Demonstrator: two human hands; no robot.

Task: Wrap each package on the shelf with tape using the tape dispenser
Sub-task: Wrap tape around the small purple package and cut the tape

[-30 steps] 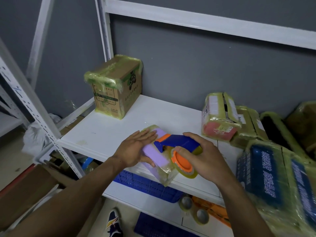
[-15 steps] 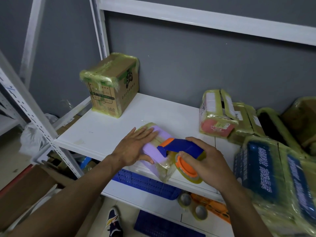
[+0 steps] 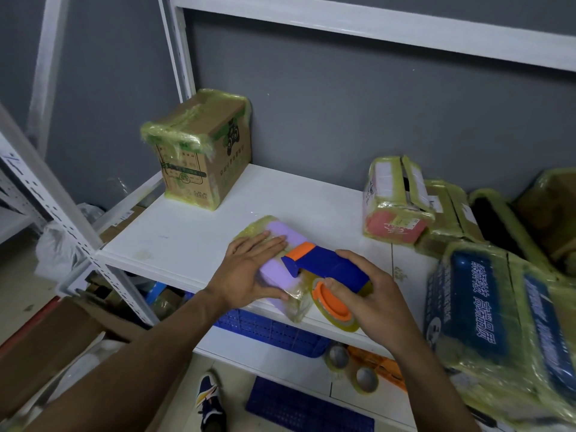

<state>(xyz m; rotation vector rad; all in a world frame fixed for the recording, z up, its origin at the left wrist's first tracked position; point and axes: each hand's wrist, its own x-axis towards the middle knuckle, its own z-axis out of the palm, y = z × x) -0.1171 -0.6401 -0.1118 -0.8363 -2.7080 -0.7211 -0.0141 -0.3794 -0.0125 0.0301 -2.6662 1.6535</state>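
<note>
Open shelf [image 3: 187,244] lies left of the purple package [image 3: 280,230]; wrapped boxes [image 3: 396,207] crowd the right.

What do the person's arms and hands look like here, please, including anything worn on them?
The left hand and the right hand are bare: no gloves, rings, watch or bracelet show. The left forearm and the right forearm are uncovered as far as the frame edge, with no sleeve in view.
</note>
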